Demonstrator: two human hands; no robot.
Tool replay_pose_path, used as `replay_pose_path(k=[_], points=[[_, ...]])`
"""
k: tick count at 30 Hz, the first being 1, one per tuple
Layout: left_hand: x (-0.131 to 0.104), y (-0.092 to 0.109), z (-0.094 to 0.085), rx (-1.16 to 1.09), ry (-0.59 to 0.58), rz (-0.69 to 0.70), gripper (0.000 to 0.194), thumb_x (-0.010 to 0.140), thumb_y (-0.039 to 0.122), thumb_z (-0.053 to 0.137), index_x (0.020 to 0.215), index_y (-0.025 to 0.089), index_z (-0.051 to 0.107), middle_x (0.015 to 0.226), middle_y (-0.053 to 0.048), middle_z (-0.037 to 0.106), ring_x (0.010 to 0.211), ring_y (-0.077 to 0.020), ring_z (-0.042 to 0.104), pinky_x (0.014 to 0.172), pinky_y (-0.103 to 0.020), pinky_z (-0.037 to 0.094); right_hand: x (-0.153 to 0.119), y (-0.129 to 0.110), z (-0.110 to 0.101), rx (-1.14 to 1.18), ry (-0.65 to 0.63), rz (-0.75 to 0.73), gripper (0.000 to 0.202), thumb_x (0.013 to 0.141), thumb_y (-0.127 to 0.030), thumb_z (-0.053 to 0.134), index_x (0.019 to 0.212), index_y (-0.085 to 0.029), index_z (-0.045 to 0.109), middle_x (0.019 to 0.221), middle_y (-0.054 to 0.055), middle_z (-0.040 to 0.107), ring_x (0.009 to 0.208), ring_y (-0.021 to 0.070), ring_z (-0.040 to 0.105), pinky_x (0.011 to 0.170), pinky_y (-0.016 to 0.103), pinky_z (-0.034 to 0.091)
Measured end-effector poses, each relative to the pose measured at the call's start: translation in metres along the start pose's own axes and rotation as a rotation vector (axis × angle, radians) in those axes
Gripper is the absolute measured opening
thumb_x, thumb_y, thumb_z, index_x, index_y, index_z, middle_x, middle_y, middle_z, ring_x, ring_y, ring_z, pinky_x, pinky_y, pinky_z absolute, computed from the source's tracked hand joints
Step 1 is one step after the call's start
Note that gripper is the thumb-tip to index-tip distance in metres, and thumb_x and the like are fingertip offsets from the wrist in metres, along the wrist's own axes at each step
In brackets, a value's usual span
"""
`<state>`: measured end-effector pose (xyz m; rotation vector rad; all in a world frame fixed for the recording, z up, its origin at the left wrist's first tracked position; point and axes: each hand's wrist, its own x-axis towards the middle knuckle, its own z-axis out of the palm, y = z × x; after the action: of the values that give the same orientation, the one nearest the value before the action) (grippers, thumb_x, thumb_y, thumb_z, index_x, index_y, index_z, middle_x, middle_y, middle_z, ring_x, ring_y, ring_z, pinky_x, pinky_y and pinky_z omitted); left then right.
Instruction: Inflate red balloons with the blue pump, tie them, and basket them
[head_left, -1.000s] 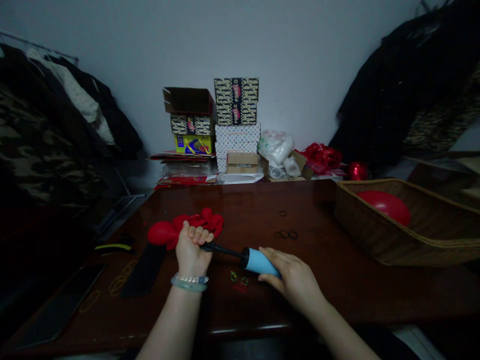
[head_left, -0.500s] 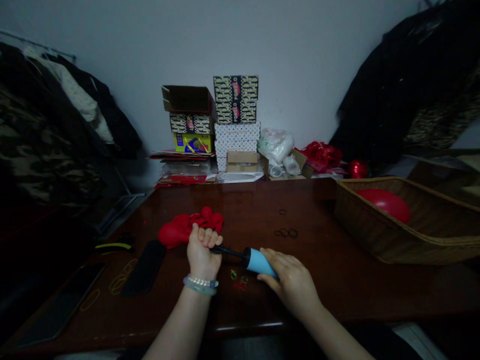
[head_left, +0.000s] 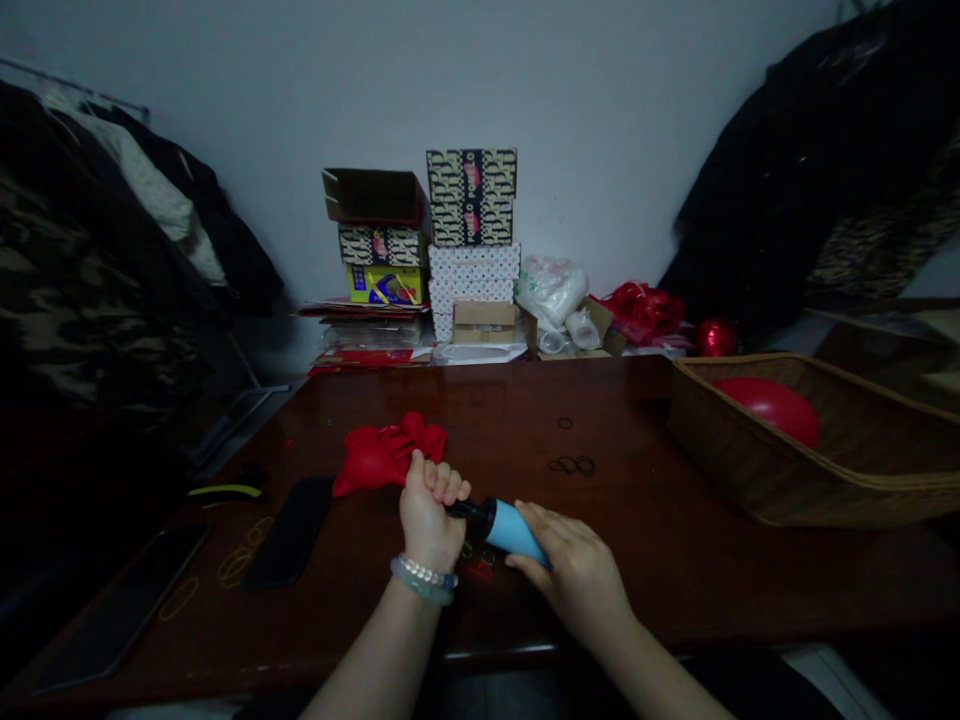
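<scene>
Centrally, in the head view, I logged one hand pump [head_left: 519, 533], light blue barrel, black collar and rod, slanting over the table [head_left: 675, 590], collar end toward the left. Item: one red balloon [head_left: 369, 463], partly swollen, just beyond the left fist, against a heap of limp red balloons [head_left: 431, 440]. Left hand [head_left: 433, 510]: closed in a full fist on the pump's black end, thumb uppermost, bracelets [head_left: 424, 580] at the wrist. Right hand [head_left: 577, 565]: curled about the rear of the blue barrel, fingers over the top, thumb along the near side. Between fist and collar, only a short length of rod showed. From my distance I could not make out the balloon's neck or any join to the pump, covered by the left fist; the barrel's rear end, lost under the right palm; small coloured bands [head_left: 482, 571], dim beside the barrel. Both forearms were cut off at the lower edge.
</scene>
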<state>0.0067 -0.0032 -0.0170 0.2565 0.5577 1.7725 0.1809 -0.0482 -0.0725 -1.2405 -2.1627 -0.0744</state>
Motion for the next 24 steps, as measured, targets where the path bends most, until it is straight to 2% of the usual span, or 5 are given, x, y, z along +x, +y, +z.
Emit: replay_pose_path(k=[4, 12, 20, 24], points=[[0.001, 0.004, 0.001, 0.010, 0.022, 0.002, 0.046, 0.086, 0.029, 0.060, 0.055, 0.019, 0.027, 0.042, 0.009, 0.025, 0.035, -0.0051, 0.025, 0.041, -0.021, 0.027, 0.003, 0.001, -0.001, 0.009, -0.040, -0.010, 0.058, 0.075, -0.030, 0.078, 0.128, -0.017, 0.057, 0.124, 0.011, 0.066, 0.107, 0.0262, 0.067, 0.091, 0.038, 0.055], [0.011, 0.033, 0.005, -0.018, 0.032, 0.038, 0.044, 0.092, 0.026, 0.051, 0.055, 0.019, 0.028, 0.040, 0.008, 0.026, 0.033, -0.0056, 0.026, 0.040, -0.021, 0.026, 0.012, 0.006, -0.009, 0.040, -0.098, -0.007, 0.059, 0.077, -0.034, 0.076, 0.131, -0.020, 0.055, 0.127, 0.009, 0.065, 0.112, 0.0250, 0.064, 0.095, 0.039, 0.053], [0.023, 0.058, -0.004, -0.075, 0.046, 0.058, 0.043, 0.094, 0.024, 0.046, 0.056, 0.019, 0.027, 0.039, 0.008, 0.027, 0.032, -0.0057, 0.028, 0.040, -0.021, 0.027, 0.013, 0.014, -0.017, 0.002, -0.109, -0.038, 0.058, 0.080, -0.034, 0.074, 0.132, -0.021, 0.053, 0.129, 0.007, 0.064, 0.114, 0.0245, 0.063, 0.098, 0.040, 0.052], [0.024, 0.061, -0.007, -0.084, 0.044, 0.065, 0.042, 0.094, 0.023, 0.046, 0.056, 0.019, 0.027, 0.039, 0.009, 0.027, 0.033, -0.0055, 0.028, 0.040, -0.021, 0.026, 0.013, 0.014, -0.017, -0.023, -0.105, -0.041, 0.058, 0.079, -0.033, 0.075, 0.131, -0.020, 0.054, 0.128, 0.007, 0.065, 0.113, 0.0244, 0.064, 0.097, 0.040, 0.053]])
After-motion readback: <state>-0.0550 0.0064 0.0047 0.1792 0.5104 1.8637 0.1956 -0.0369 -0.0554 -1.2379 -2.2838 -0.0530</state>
